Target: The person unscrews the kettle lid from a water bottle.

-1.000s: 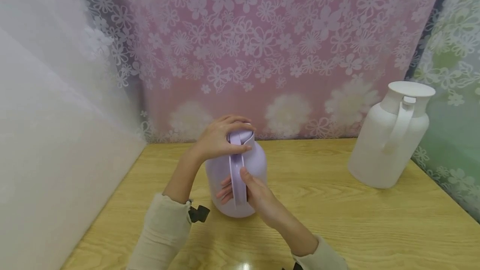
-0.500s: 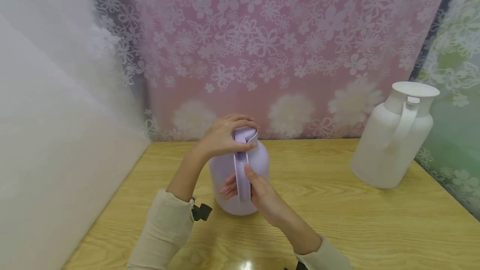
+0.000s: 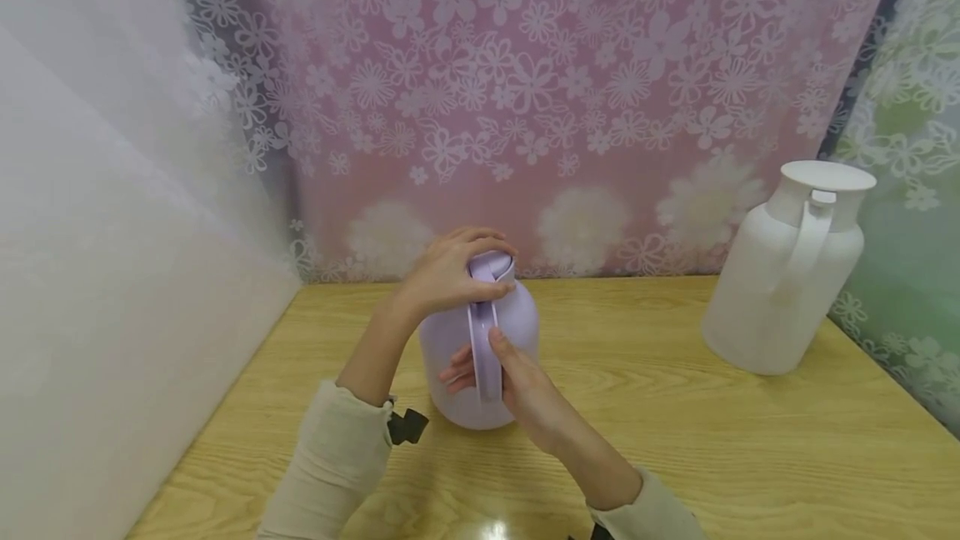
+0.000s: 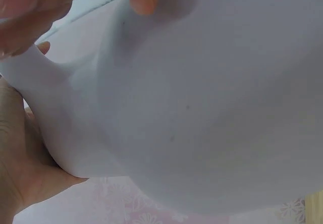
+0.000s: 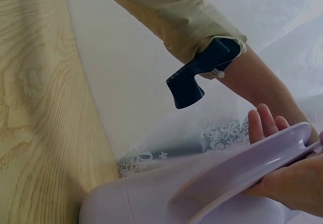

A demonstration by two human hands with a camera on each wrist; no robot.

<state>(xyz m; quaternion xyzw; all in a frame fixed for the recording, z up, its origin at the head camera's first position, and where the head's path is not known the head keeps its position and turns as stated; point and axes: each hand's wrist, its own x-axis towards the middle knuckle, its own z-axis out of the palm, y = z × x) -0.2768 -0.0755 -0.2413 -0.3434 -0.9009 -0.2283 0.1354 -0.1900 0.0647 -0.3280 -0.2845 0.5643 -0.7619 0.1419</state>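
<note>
I judge the lid (image 3: 491,266) on, the jug (image 3: 519,315) unlifted: left hand (image 3: 448,273) clasps the lid, right hand (image 3: 534,402) grips the handle (image 3: 487,361).

Seemingly wooden table (image 3: 750,457): lilac jug (image 3: 486,363), white jug (image 3: 780,286).

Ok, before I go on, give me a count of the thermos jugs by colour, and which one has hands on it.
Lilac thermos jug: 1, left hand on its top, right hand at its handle
White thermos jug: 1, no hand on it
Total: 2
</note>
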